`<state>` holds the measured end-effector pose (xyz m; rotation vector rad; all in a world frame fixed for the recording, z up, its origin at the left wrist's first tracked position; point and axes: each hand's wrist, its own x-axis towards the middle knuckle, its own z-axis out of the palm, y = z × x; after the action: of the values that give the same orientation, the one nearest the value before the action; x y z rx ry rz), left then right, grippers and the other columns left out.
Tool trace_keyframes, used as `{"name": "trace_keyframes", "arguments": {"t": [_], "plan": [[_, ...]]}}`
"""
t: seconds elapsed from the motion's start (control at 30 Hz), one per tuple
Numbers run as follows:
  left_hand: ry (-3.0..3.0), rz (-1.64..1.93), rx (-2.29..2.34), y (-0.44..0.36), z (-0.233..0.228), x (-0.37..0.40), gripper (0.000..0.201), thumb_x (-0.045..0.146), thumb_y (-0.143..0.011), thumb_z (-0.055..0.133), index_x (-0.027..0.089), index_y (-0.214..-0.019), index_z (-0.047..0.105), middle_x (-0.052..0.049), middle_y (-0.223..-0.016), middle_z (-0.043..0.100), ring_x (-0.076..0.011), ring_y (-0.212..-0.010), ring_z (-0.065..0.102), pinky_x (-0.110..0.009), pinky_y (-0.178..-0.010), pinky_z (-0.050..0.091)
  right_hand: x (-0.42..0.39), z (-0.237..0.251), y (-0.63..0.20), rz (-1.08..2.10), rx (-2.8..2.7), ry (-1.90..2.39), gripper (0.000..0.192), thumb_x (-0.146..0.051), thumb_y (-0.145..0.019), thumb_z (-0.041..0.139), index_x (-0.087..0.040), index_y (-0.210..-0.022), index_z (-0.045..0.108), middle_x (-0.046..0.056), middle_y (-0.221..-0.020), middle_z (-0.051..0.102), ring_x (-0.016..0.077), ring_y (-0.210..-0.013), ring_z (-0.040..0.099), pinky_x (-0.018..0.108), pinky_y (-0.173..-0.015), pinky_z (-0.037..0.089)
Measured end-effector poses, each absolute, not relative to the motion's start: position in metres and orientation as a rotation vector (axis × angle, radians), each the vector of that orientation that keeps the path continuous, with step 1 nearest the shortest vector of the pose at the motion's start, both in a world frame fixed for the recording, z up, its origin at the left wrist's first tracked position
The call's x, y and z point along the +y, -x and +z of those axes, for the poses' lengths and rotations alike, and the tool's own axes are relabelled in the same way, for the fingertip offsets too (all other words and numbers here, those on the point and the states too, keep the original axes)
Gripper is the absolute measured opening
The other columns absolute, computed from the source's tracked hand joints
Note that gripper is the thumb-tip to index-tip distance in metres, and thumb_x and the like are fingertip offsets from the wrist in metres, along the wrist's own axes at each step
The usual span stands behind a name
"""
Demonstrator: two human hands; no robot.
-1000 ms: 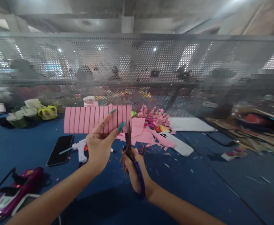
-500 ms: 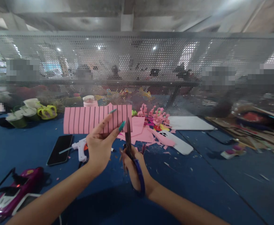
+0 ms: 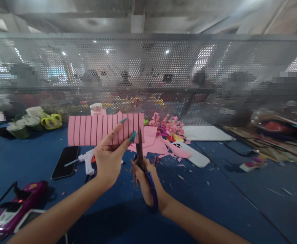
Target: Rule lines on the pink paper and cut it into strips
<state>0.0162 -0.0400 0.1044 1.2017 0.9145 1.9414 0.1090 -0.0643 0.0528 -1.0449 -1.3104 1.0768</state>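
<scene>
My left hand (image 3: 109, 159) holds up a pink paper strip (image 3: 92, 129) ruled with black vertical lines, thumb and fingers pinching its lower right part. My right hand (image 3: 144, 183) grips blue-handled scissors (image 3: 140, 152), blades pointing up at the strip's right end, beside the last line. Both hands are raised above the blue table (image 3: 214, 196).
On the table lie a black phone (image 3: 65, 162), a white glue gun (image 3: 86, 162), a white phone (image 3: 193, 155), pink paper scraps and paper flowers (image 3: 169, 128), a white sheet (image 3: 205, 134), a purple toy car (image 3: 16, 206) and small pots (image 3: 26, 123). A perforated metal screen (image 3: 148, 74) closes the far side.
The scissors' blades have crept slightly upward against the strip's right end; the strip has shifted a little left. Otherwise nothing moved.
</scene>
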Motion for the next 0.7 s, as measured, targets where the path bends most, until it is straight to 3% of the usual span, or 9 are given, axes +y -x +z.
{"name": "trace_keyframes", "arguments": {"t": [0.7], "plan": [[-1.224, 1.942, 0.905, -0.0184, 0.1005, -0.043, 0.039, 0.016, -0.065, 0.077, 0.024, -0.102, 0.069, 0.0, -0.102, 0.072, -0.0175, -0.088, 0.07, -0.023, -0.081, 0.058, -0.0676, 0.0518, -0.1084, 1.122, -1.249, 1.005, 0.021, -0.036, -0.078, 0.048, -0.022, -0.065, 0.04, -0.008, -0.047, 0.034, 0.0077, -0.04, 0.029, 0.021, -0.037, 0.025]]}}
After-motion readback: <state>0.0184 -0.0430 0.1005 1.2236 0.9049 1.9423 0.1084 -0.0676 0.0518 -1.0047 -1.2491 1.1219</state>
